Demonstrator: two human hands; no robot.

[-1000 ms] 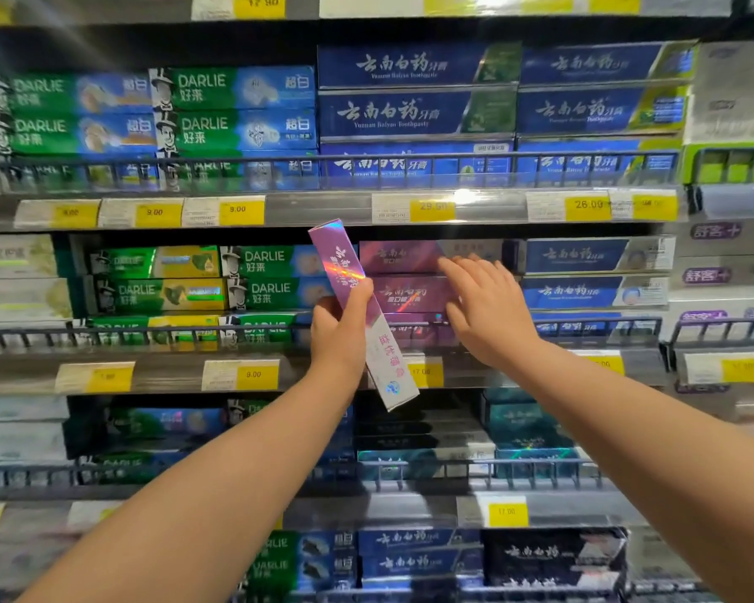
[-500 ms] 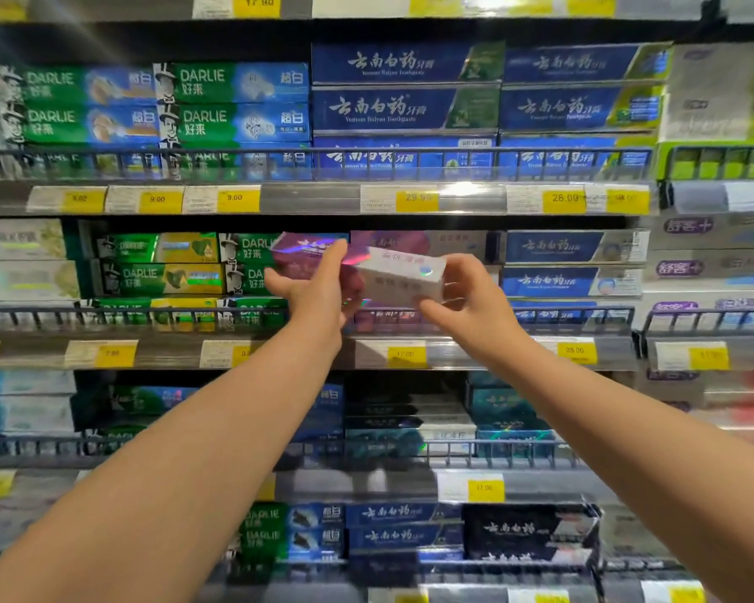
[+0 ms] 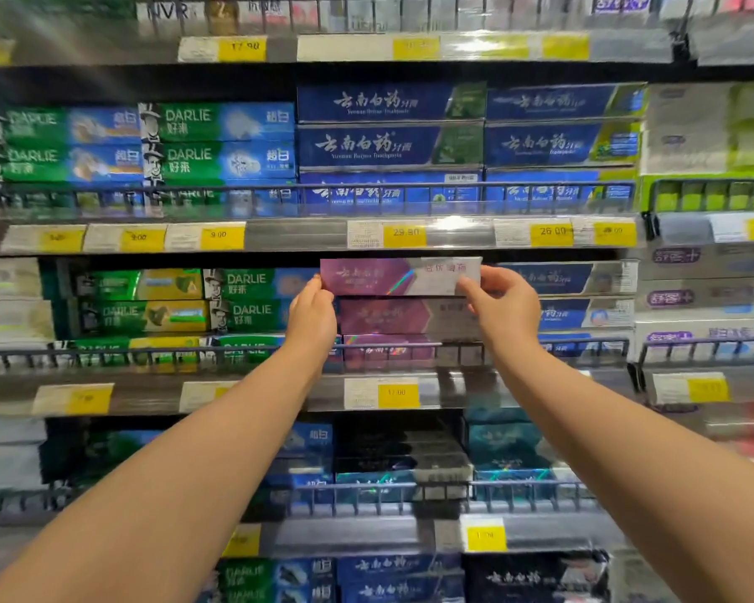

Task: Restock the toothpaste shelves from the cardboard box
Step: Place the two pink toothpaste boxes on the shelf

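Head view: my left hand [image 3: 312,315] and right hand [image 3: 503,309] pinched a flat glossy purple carton [image 3: 399,277] by its ends, fingers clamped, above stacked purple cartons [image 3: 388,317].

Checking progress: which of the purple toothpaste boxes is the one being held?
The top purple box, level, pinched at its ends by the left hand and right hand; the two purple boxes below sit untouched.

The long purple-and-white cardboard toothpaste box [image 3: 399,276], a second ago tilted steeply in the left hand [image 3: 312,315] alone, now lies level on top of the stack of matching purple boxes [image 3: 392,317]. The right hand [image 3: 503,304], earlier flat against that stack, now grips the box's right end, the left its left end.
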